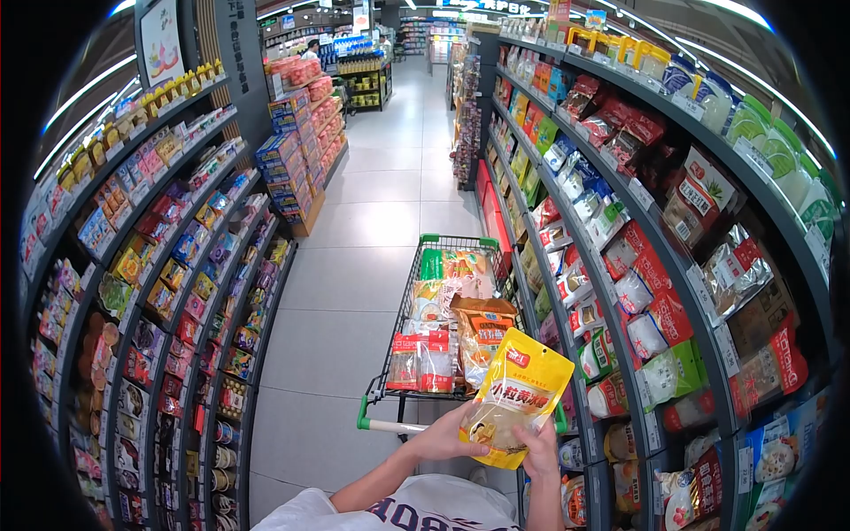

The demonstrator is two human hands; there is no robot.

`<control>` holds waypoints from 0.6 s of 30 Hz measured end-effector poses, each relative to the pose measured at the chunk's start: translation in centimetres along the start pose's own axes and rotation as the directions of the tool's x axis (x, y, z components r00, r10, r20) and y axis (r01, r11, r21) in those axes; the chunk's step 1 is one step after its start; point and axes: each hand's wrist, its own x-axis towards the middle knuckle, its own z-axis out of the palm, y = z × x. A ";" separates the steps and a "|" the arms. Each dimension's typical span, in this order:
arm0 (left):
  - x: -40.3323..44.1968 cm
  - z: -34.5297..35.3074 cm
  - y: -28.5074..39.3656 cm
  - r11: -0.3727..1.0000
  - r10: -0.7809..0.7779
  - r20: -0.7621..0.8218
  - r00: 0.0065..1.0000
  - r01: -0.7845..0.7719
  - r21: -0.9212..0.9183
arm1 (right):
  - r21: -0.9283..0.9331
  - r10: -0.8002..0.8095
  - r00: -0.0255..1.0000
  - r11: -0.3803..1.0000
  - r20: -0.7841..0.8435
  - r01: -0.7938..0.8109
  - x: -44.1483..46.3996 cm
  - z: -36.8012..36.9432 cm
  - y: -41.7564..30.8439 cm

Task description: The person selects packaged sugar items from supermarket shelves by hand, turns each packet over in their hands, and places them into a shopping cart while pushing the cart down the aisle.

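Observation:
A yellow bag of rock sugar (522,389), with a red logo and a clear window, is held up in front of me. My left hand (447,432) grips its lower left side, and my right hand (538,451) pinches its lower right edge. Just beyond the bag stands a shopping cart (412,327) with green corners and a pale handle (394,426). Inside the cart lie an orange-brown bag (482,332), clear packs with red labels (421,361) and other packaged goods. The bag covers part of the cart's right side and handle.
Shelves of bagged goods (629,292) rise close on the right. On the left, curved shelves (177,292) carry small colourful packets. Stacked boxes (288,173) stand farther up the left side. A tiled aisle floor (354,257) runs ahead.

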 end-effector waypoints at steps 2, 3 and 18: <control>0.0 0.0 -0.1 1.000 0.008 -0.003 1.000 -0.008 0.003 | 0.001 0.002 1.000 1.000 0.001 -0.002 0.1 -0.2 0.1; 0.0 0.0 -0.1 1.000 0.012 -0.004 1.000 -0.012 0.005 | 0.003 0.003 1.000 1.000 0.000 -0.003 0.1 -0.2 0.1; 0.1 -0.2 -0.6 0.999 -0.011 -0.020 1.000 0.012 0.040 | -0.005 0.009 1.000 1.000 -0.006 -0.009 0.2 -0.4 0.3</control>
